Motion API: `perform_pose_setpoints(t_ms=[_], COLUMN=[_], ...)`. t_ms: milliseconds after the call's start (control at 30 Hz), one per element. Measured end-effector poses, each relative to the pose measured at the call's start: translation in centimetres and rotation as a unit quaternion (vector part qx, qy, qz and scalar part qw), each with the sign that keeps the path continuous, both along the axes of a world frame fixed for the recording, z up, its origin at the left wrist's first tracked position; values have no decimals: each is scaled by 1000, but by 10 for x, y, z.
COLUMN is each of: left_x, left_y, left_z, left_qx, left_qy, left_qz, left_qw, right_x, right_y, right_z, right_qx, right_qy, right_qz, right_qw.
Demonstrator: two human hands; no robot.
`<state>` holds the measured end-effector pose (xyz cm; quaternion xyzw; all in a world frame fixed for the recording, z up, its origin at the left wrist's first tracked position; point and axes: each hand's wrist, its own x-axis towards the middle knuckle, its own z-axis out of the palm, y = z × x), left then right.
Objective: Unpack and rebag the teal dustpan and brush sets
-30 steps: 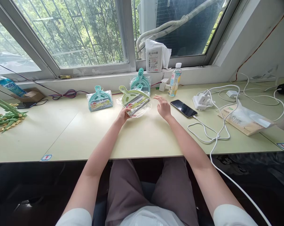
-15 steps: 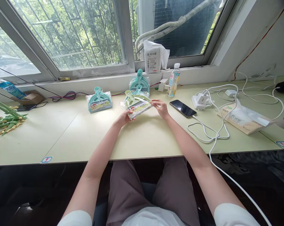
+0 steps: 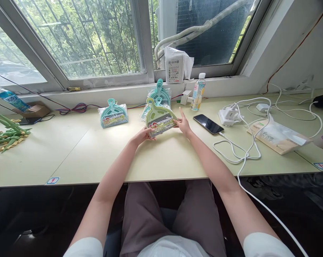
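Between my two hands is a light-green mini dustpan and brush set (image 3: 161, 119), wrapped in clear film with a printed label, tilted up so its front faces me. My left hand (image 3: 143, 136) grips its lower left corner. At the right edge, my right hand (image 3: 182, 125) pinches it with thumb and fingers, the index finger pointing up. Behind it stand teal dustpan sets (image 3: 159, 91) in clear wrap, partly hidden by the green one. Another wrapped teal dustpan set (image 3: 113, 115) lies to the left on the table.
To the right are a drink bottle (image 3: 198, 92), a phone (image 3: 208, 124) on a white cable, a charger block (image 3: 228, 116) and a face-tissue pack (image 3: 280, 135). At far left lie green plant stems (image 3: 9, 134) and a blue bottle (image 3: 13, 99). A tissue pack (image 3: 174, 66) stands on the sill.
The green dustpan set has been tilted more upright and shifted slightly right, so its label shows more. My right index finger has lifted off its edge.
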<state>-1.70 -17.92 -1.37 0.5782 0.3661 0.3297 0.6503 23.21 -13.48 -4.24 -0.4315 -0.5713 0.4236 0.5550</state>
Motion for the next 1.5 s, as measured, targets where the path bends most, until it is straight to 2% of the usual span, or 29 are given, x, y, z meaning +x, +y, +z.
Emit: perform_pose_setpoints(t_ms=[100,200,267,367,500,567,800,900,1067,1133,1200,1367,1500], left_x=[1,3,5,6,4,1,-10,-10,-12,-13,-12,-14,-22], left_y=[1,2,3,7,17,23,31,30,23,20,18,19,22], left_z=[1,0,-2,-8,-16,-19,-25,-23,-12,-8,-6,-7,-8], left_qx=[-5,-6,21,54,59,87,137,136,101,96,100,112,111], left_qy=[2,-11,-3,31,68,65,93,99,-40,-58,-33,37,34], left_qz=[12,21,41,110,224,256,278,283,239,207,197,277,275], left_qw=[1000,1000,999,992,970,961,946,944,965,972,975,954,954], right_x=[3,4,4,1,-5,-7,-14,-19,-26,-28,-29,-30,-33], right_y=[4,7,7,6,4,3,-6,-9,-13,-14,-15,-15,-17], right_z=[-1,-1,0,1,1,0,-1,-1,4,6,6,2,3], right_qx=[-62,-76,-76,-69,-46,-33,35,43,23,18,12,7,27], right_qy=[35,64,82,91,48,24,-58,-62,18,46,53,20,-29], right_qz=[22,5,-16,-40,-31,-28,51,22,-34,-31,-6,19,40], right_qw=[997,995,994,993,997,999,996,997,999,998,998,1000,998])
